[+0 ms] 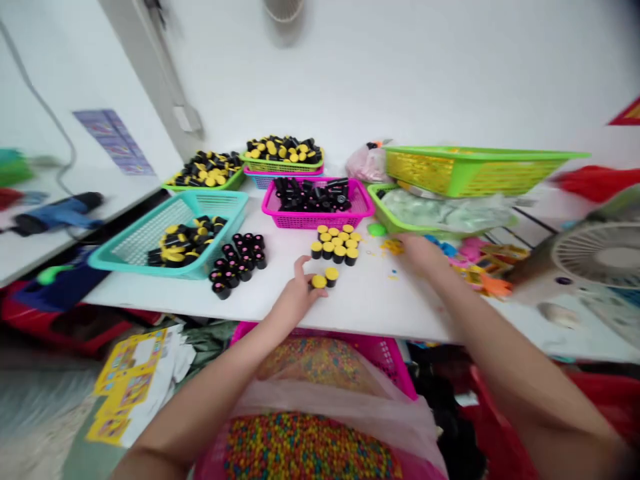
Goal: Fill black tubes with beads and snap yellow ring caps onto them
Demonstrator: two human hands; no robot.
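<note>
Near the table's front edge, my left hand has its thumb and a finger around a small black cylinder with a yellow top. A second yellow-topped cylinder stands upright just beside it. Behind these is a tight block of several more yellow-topped cylinders. To the right, my right hand reaches down at a small pile of yellow pieces. Its fingertips are blurred and partly hidden, so what they hold does not show.
Black cylinders with pink centres stand in rows at left, by a turquoise basket. A magenta basket holds black parts. Green baskets and a fan stand right. Below the edge lies a bag of coloured beads.
</note>
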